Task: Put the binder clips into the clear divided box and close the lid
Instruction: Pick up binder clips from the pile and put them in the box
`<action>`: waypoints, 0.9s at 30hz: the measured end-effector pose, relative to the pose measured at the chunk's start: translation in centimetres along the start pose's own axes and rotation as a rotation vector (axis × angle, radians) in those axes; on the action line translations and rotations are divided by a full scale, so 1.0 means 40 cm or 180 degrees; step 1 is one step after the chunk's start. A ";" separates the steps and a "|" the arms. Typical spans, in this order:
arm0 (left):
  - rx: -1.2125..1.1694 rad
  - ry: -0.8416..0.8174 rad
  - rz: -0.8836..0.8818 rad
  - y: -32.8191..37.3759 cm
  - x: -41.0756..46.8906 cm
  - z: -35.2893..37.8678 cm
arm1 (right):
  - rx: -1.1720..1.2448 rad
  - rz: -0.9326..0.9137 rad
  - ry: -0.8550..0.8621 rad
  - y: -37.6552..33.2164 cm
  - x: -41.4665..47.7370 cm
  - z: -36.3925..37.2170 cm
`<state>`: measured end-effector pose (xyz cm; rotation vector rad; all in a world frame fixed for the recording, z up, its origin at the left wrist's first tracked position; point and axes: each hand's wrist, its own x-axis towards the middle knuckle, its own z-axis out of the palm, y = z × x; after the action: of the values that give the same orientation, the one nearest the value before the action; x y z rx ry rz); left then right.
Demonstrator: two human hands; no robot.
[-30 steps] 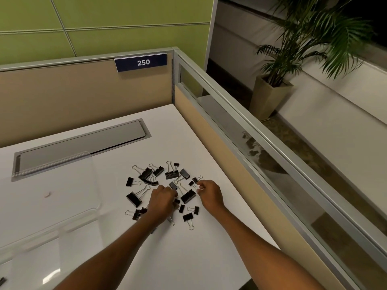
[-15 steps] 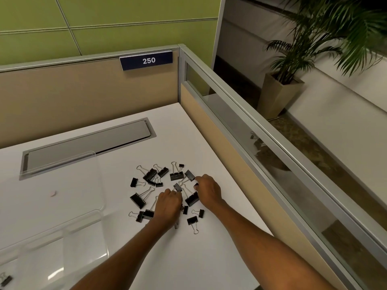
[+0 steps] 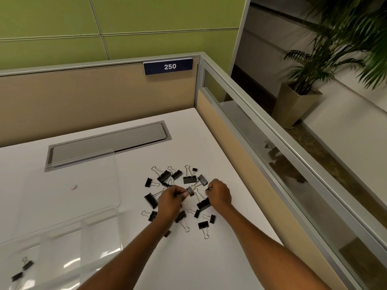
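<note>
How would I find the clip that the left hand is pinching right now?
Start at the white desk and find the scatter of black binder clips near its right edge, where both hands are working. The left hand pinches one small clip at its fingertips, in the gap between the hands. Unlike its neighbours lying flat on the desk, this one is held by fingers.

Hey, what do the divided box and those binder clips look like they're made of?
Divided box: clear glossy plastic, probably acrylic; the desk shows through and its edges catch glare. Binder clips: matte black bodies, likely painted steel, with thin shiny silver wire handles.
</note>
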<state>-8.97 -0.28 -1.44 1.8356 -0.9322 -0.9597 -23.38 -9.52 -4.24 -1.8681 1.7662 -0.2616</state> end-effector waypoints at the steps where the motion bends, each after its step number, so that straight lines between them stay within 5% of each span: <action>1: -0.0221 -0.0005 -0.0113 0.005 -0.003 -0.016 | 0.0251 0.0121 0.0045 -0.007 -0.004 -0.001; 7: -0.1030 0.0016 -0.0370 0.011 -0.025 -0.126 | 0.1757 0.0356 -0.0086 -0.110 -0.063 -0.015; 14: -0.1411 0.0274 -0.0400 0.005 -0.096 -0.280 | 0.3042 0.0465 -0.0908 -0.284 -0.185 -0.012; 27: -0.1447 0.0768 -0.0375 -0.097 -0.254 -0.608 | 0.3411 0.0416 -0.1840 -0.539 -0.394 0.129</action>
<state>8.81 18.08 6.12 1.5807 -0.4190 -0.9079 -4.14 6.72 6.04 -0.9072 0.9949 -0.4459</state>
